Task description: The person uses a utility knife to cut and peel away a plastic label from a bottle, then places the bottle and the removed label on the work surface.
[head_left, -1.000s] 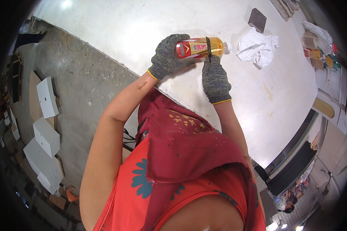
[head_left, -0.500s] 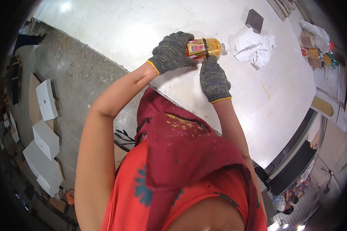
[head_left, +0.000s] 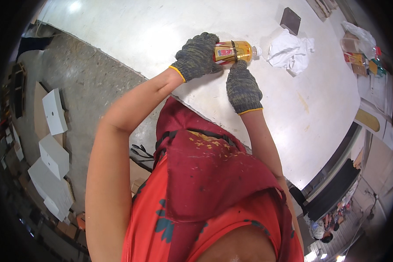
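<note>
Two hands were at work on one bottle [head_left: 224, 53], both in knitted dark gloves [head_left: 194, 67] with yellow cuffs, one glove to each. The left hand [head_left: 198, 56] was curled round the bottle's base end, its thumb on the near side and its fingers over the far side. The right hand [head_left: 244, 89] was drawn in narrow, with its fingertips touching the bottle's near side at the single black band [head_left: 235, 50]; whether they pinched the band could not be told. The bottle lay sideways between the two hands, its one pale cap [head_left: 257, 51] pointing right, just beyond the right hand's fingertips. Whether it touched the worktop [head_left: 161, 35] beneath could not be told.

One white cloth [head_left: 288, 50] lay crumpled to the right of the right hand and a little farther out, near the cap but apart from it. One dark block [head_left: 290, 21] lay just beyond the cloth, farther from both hands. One yellowish smear [head_left: 303, 105] marked the worktop to the right of the right hand. One clear bag [head_left: 359, 36] was well apart from the right hand, at far right. At least three white boards [head_left: 54, 111] were on the floor [head_left: 109, 83], well to the left of the left hand.
</note>
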`<state>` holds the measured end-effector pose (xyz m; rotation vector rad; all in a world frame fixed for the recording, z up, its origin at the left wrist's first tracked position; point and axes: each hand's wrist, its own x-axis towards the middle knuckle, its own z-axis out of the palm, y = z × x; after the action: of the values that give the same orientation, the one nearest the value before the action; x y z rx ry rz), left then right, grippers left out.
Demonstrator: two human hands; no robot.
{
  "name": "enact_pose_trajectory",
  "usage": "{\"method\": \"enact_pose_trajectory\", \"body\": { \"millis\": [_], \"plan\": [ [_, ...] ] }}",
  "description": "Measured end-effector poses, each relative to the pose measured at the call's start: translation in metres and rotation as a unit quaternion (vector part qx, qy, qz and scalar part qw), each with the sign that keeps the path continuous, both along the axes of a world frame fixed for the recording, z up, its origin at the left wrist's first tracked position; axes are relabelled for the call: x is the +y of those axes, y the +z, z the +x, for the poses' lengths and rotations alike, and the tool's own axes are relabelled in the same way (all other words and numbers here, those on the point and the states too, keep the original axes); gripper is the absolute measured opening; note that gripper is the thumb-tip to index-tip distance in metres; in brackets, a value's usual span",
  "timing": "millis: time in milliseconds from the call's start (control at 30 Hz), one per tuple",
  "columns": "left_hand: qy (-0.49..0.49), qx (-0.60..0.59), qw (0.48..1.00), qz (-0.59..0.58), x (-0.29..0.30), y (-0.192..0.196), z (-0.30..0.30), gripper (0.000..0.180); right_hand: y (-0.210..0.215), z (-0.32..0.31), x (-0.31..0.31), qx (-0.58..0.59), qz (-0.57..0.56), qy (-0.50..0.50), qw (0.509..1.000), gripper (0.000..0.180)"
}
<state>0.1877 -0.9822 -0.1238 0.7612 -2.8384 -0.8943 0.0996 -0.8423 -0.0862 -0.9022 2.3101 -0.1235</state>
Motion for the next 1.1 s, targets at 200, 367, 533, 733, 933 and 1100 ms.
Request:
{"method": "enact_pose_trajectory", "body": {
  "millis": [200, 367, 533, 733, 933, 1100],
  "plan": [
    [0.000, -0.033, 0.999, 0.004, 0.001, 0.001, -0.004, 0.074, -0.020, -0.006, 0.010, 0.067, -0.055, 0.081, 0.993, 0.041],
    [0.004, -0.035, 0.999, -0.007, 0.002, -0.002, -0.005, 0.071, 0.009, -0.006, -0.009, 0.015, -0.012, 0.024, 1.000, 0.039],
    [0.006, -0.023, 1.000, 0.002, 0.001, -0.005, -0.006, 0.071, -0.018, -0.003, 0.006, 0.057, -0.079, 0.042, 0.994, 0.038],
    [0.010, -0.056, 0.998, 0.015, -0.002, 0.007, -0.008, 0.068, -0.014, 0.003, 0.003, 0.063, -0.029, 0.027, 0.997, 0.039],
    [0.001, -0.070, 0.997, 0.024, -0.005, 0.007, -0.011, 0.065, -0.003, -0.008, -0.003, 0.055, -0.045, 0.063, 0.995, 0.042],
    [-0.016, -0.066, 0.998, 0.017, -0.004, 0.014, -0.008, 0.067, -0.005, 0.000, 0.009, 0.039, -0.004, 0.037, 0.999, 0.041]
  ]
}}
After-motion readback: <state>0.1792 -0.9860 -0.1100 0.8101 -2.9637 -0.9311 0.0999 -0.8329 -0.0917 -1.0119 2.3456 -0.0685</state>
